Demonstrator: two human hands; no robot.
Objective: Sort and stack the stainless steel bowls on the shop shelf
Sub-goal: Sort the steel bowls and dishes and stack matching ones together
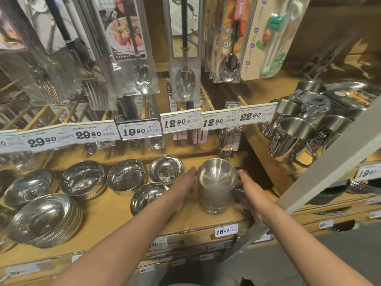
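Observation:
A tall stack of matte steel bowls (pixel 216 182) stands on the wooden shelf (pixel 115 219) at the right. My left hand (pixel 183 188) lies flat against the stack's left side, fingers stretched out. My right hand (pixel 250 193) wraps the stack's right side, with shiny steel pieces partly hidden under its fingers. Left of my left hand sit shiny bowls: a small one (pixel 166 170) at the back, another (pixel 144 197) in front of it partly behind my forearm, two medium stacks (pixel 126 176) (pixel 83 179), and a large stack (pixel 44 219) at the front left.
Packaged spoons and forks hang above the shelf over a row of price tags (pixel 181 122). Steel mugs (pixel 292 139) and plates stand on the neighbouring shelf at the right. A white post (pixel 321 168) slants across the right. The shelf's front edge carries a price label (pixel 225 230).

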